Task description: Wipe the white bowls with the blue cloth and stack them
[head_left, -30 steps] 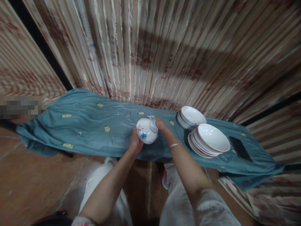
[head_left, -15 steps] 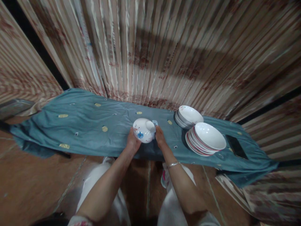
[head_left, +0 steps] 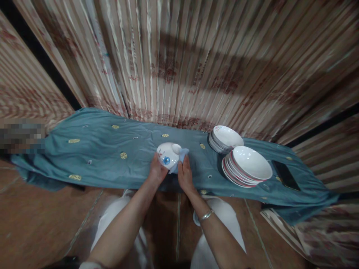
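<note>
A white bowl (head_left: pixel 168 154) with a blue flower is tipped over above the table, its outer side and foot ring facing me. My left hand (head_left: pixel 157 169) grips its left, near rim. On the right side of the bowl, my right hand (head_left: pixel 185 173) holds a light blue cloth (head_left: pixel 183 153) against it, near the foot ring.
To the right stand a stack of red-rimmed bowls (head_left: pixel 251 163) and, behind it, a stack of white bowls (head_left: pixel 227 137). A dark phone (head_left: pixel 285 175) lies further right. A green patterned cloth (head_left: pixel 103 157) covers the table; a striped curtain (head_left: pixel 179 67) hangs behind.
My right hand has shifted slightly left and down over the bowl's side, and more of the blue cloth shows. The bowl has tilted a little in my left hand.
</note>
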The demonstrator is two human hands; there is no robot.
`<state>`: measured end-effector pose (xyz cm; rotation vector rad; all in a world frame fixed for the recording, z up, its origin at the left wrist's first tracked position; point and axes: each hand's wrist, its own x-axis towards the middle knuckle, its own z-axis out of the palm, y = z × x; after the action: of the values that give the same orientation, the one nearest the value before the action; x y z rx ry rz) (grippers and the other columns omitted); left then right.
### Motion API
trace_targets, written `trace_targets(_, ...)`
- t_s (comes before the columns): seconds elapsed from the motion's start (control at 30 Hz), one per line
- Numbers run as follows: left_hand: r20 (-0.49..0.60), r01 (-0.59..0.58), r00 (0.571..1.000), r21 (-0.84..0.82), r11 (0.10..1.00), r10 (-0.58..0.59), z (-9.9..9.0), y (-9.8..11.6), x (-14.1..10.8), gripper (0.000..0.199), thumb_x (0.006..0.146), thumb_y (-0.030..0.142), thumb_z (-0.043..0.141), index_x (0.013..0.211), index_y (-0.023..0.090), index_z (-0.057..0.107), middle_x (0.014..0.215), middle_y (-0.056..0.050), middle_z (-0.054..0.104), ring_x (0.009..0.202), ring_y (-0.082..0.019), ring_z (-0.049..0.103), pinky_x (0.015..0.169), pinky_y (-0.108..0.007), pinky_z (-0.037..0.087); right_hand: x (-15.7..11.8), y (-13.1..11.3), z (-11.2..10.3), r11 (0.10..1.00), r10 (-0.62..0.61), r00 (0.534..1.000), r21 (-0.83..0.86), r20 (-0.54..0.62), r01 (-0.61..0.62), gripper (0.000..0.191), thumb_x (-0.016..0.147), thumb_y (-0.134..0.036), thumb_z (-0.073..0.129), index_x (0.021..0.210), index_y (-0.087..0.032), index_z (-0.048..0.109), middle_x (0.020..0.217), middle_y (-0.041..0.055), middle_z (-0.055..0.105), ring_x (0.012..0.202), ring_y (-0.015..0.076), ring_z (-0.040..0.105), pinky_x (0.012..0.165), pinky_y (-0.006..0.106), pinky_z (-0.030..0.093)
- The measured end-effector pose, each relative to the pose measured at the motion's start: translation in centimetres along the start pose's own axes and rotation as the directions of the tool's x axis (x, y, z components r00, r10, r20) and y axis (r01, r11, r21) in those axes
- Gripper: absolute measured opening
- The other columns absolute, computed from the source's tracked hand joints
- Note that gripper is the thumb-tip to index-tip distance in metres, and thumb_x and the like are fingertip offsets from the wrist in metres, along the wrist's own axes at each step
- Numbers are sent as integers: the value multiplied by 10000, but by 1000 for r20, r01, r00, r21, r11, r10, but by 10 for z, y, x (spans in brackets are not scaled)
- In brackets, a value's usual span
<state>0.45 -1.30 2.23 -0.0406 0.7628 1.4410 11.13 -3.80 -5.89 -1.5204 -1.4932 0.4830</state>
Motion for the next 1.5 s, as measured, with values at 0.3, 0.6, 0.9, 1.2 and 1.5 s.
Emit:
trace_targets(0.3,20,10,1000,45,999,-11,-5,-6,5,334,991,245,371,940,121,677,742,-37,706,705,-131,677,857,-261,527,11,-16,-16,956,-257,966,-146,-4,254,566,1013,-352,239,1509,-82,282,1516,197,399,1438,255,327,1164,503,312)
trace_targets(0.6,65,-10,998,34,999,7,-11,-10,10,275,974,231,404,958,150,666,824,-41,727,802,-140,693,858,-275,536,27,-23,-33,870,-413,902,-241,122,431,527,1007,-268,279,1500,-85,303,1481,181,457,1431,250,344,1160,494,340)
trace_targets(0.9,18,-22,1000,44,999,21,-12,-7,11,259,960,216,422,943,113,660,777,-54,723,697,-142,672,844,-285,530,23,-22,-44,874,-401,908,-248,118,418,486,1002,-273,308,1417,-55,438,1361,203,575,1325,280,485,1101,502,415)
trace_targets(1.2,12,-2,1000,100,995,1,-6,-6,6,335,994,254,356,903,151,661,708,-30,719,628,-129,673,804,-276,549,13,-31,-49,928,-345,930,-104,125,358,527,1019,-375,260,1449,-114,417,1418,174,531,1339,247,481,1122,469,406)
trace_targets(1.5,101,-48,994,159,986,32,-9,-10,7,327,983,240,380,887,121,668,724,-49,729,842,-170,715,905,-309,530,24,-32,-42,912,-348,931,-192,111,363,537,1013,-343,251,1485,-105,347,1461,156,488,1458,230,290,1167,478,307)
